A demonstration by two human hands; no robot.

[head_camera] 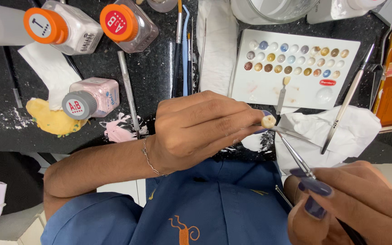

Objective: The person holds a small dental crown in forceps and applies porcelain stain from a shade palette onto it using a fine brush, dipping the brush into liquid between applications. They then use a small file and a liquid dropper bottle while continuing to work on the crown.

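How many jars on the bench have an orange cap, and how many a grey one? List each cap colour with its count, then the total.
Orange-capped jars: 2
Grey-capped jar: 1
Total: 3

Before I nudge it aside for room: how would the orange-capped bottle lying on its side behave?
The orange-capped bottle lies on its side, so it may roll. It looks like glass, probably slick and breakable. Being small, it is likely light.

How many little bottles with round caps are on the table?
3: an orange-capped bottle at top left, another orange-capped bottle beside it, and a grey-capped pink bottle below. More may be hidden off-frame.
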